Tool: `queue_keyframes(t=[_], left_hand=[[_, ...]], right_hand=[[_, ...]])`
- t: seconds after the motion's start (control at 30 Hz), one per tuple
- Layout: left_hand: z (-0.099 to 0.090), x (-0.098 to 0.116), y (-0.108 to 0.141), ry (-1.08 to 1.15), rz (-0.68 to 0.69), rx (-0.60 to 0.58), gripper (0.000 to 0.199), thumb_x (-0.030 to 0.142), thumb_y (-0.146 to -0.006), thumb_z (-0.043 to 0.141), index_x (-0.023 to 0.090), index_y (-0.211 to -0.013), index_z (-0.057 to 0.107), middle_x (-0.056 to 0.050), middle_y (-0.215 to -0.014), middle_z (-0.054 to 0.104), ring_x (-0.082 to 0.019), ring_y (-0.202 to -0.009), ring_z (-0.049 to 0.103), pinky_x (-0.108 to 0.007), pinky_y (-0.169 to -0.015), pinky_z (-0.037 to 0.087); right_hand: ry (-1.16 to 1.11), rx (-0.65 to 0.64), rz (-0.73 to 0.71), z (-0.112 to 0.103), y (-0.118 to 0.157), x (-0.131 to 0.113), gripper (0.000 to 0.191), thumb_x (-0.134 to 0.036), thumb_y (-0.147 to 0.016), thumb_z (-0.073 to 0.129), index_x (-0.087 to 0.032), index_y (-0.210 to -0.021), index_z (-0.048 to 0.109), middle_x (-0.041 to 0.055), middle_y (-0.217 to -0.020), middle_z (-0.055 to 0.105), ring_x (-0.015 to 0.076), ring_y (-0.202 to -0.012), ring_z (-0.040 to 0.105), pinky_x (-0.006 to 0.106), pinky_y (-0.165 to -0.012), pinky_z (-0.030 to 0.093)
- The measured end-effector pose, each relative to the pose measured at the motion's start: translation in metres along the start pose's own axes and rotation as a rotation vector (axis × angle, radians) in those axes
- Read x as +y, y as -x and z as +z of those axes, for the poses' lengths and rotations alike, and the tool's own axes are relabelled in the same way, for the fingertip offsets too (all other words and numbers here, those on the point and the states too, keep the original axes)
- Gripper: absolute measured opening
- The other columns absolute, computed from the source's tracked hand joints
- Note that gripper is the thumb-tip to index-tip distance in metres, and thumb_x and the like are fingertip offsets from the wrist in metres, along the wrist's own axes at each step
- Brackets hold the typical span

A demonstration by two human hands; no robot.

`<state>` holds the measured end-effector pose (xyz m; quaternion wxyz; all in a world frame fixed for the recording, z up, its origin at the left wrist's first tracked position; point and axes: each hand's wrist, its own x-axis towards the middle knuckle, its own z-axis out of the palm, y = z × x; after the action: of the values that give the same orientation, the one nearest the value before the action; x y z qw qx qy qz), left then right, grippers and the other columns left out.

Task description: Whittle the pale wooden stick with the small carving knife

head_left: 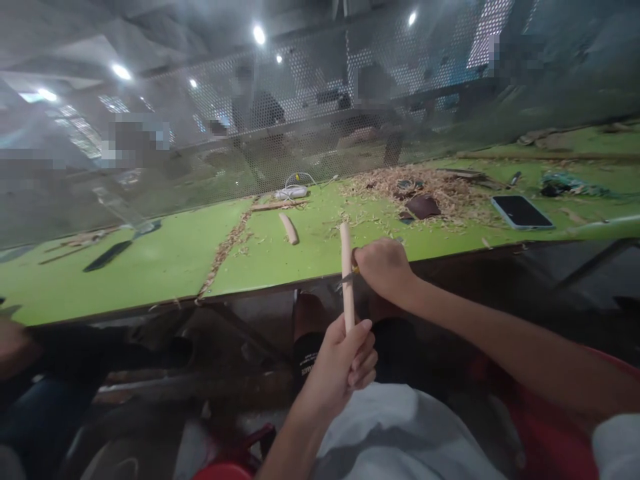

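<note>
My left hand is wrapped round the lower end of a pale wooden stick, which points up and away over the bench's front edge. Beside the stick, on its right, my right hand is closed on a small knife, its dark blade lying across the wood. Part of the knife's handle is hidden in my fist. Another short, curved wooden piece lies on the green bench top.
Wood shavings are heaped at the back right, beside a phone. A white power strip sits near the mesh screen. A dark blade lies on the left. Another person's arm shows at far left.
</note>
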<state>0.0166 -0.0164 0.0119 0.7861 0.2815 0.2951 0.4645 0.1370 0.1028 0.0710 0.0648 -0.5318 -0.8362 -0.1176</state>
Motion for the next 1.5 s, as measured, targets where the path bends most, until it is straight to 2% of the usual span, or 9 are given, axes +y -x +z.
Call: queue_keyframes(t=[0.23,0.43,0.57,0.73,0.93,1.1,1.2,1.33,1.5], left_hand=[[0.003,0.007,-0.005,-0.036,0.058,0.049,0.046,0.04,-0.086,0.077,0.022,-0.078,0.035,0.014,-0.047,0.036,-0.002,-0.035,0.019,-0.013,-0.033,0.011],[0.021,-0.017,0.01,-0.074,-0.129,-0.002,0.047,0.046,-0.081,0.079,0.025,-0.081,0.037,0.014,-0.043,0.034,-0.004,-0.032,0.021,-0.016,-0.031,0.016],[0.025,-0.017,0.011,-0.094,-0.04,0.024,0.048,0.047,-0.082,0.079,0.024,-0.078,0.037,0.013,-0.043,0.033,-0.004,-0.032,0.022,-0.017,-0.031,0.014],[0.008,-0.013,-0.007,-0.154,0.046,0.119,0.048,0.049,-0.082,0.078,0.023,-0.078,0.038,0.014,-0.043,0.033,-0.003,-0.032,0.024,-0.017,-0.032,0.013],[-0.003,-0.021,-0.018,-0.16,0.091,0.13,0.046,0.052,-0.086,0.073,0.022,-0.075,0.04,0.012,-0.046,0.037,-0.004,-0.032,0.028,-0.018,-0.032,0.019],[-0.006,-0.021,-0.025,-0.056,0.138,0.101,0.049,0.061,-0.084,0.071,0.021,-0.076,0.043,0.009,-0.053,0.043,-0.006,-0.037,0.034,-0.018,-0.036,0.027],[-0.011,-0.022,-0.031,-0.085,0.19,0.112,0.049,0.063,-0.082,0.071,0.021,-0.078,0.047,0.005,-0.058,0.05,-0.01,-0.047,0.047,-0.022,-0.047,0.041],[-0.018,-0.021,-0.034,-0.302,0.264,0.14,0.047,0.063,-0.083,0.07,0.017,-0.083,0.058,-0.003,-0.074,0.062,-0.017,-0.069,0.06,-0.028,-0.066,0.05],[-0.042,0.0,-0.025,-0.704,0.284,0.114,0.028,0.042,-0.087,0.073,0.015,-0.092,0.069,-0.008,-0.091,0.069,-0.02,-0.083,0.062,-0.028,-0.072,0.05]], right_hand=[[-0.049,0.008,-0.062,0.003,-0.021,0.003,0.034,-0.014,-0.094,0.046,-0.01,-0.098,0.079,0.0172,-0.086,0.074,0.0295,-0.088,0.068,0.038,-0.082,0.047],[-0.114,0.039,0.184,0.001,-0.066,0.046,0.032,-0.008,-0.094,0.044,-0.002,-0.099,0.075,0.0225,-0.089,0.071,0.0276,-0.088,0.065,0.034,-0.076,0.044],[-0.287,0.048,0.306,-0.001,-0.08,0.095,0.018,-0.014,-0.093,0.056,-0.006,-0.084,0.069,0.011,-0.073,0.06,0.0169,-0.075,0.055,0.027,-0.07,0.036],[-0.527,0.033,0.261,0.009,-0.057,0.115,0.038,-0.035,-0.102,0.043,-0.016,-0.072,0.057,-0.0013,-0.059,0.042,0.0098,-0.057,0.037,0.026,-0.058,0.028],[-0.379,-0.016,0.269,0.015,-0.048,0.113,0.021,-0.022,-0.088,0.061,-0.016,-0.068,0.058,0.0024,-0.062,0.048,0.0118,-0.062,0.036,0.029,-0.062,0.024],[-1.029,-0.203,0.083,0.003,-0.03,0.08,0.036,-0.044,-0.096,0.049,-0.013,-0.1,0.068,-0.0013,-0.062,0.047,0.0127,-0.054,0.035,0.028,-0.056,0.028],[-1.215,-0.311,-0.091,0.004,-0.01,0.045,0.041,-0.052,-0.091,0.057,-0.014,-0.099,0.07,-0.0021,-0.065,0.05,0.0116,-0.057,0.039,0.026,-0.058,0.033],[-1.275,-0.527,-0.189,0.011,0.007,0.011,0.037,-0.051,-0.087,0.066,-0.015,-0.092,0.071,0.0004,-0.074,0.063,0.0129,-0.067,0.053,0.024,-0.064,0.041],[-1.318,-0.684,-0.284,0.013,0.006,0.01,0.032,-0.045,-0.084,0.072,-0.014,-0.094,0.068,0.0004,-0.076,0.065,0.0109,-0.065,0.055,0.022,-0.061,0.043]])
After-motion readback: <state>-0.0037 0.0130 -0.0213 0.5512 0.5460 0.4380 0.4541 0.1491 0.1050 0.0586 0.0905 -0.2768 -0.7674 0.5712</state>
